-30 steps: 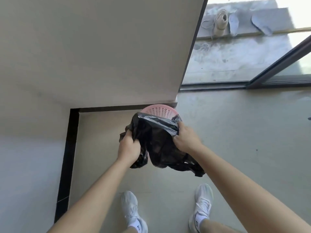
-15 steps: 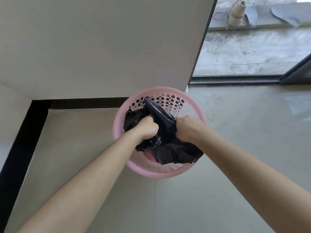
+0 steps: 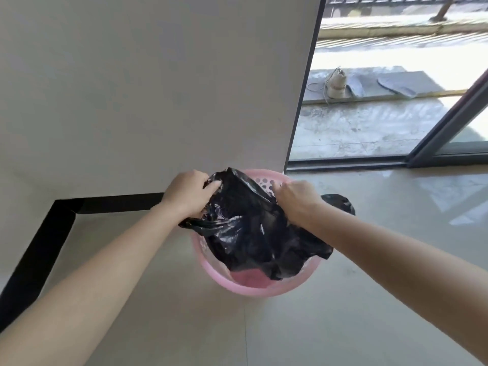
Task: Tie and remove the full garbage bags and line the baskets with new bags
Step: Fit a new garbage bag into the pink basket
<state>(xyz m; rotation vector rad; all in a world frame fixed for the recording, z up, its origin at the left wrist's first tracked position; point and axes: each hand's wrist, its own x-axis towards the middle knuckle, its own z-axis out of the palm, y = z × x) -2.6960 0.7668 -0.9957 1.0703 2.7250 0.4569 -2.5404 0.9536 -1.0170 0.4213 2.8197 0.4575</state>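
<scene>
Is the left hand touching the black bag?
Touching. The head view shows the left hand with its fingers pinching the black bag at its edge above the pink basket.

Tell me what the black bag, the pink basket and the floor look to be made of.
Black bag: thin plastic film, glossy; it crumples into sharp creases with bright highlights. Pink basket: moulded plastic, smooth, slightly translucent, its wall punched with round holes. Floor: probably polished tile, pale, with a thin joint line and reflections of the window.
</scene>
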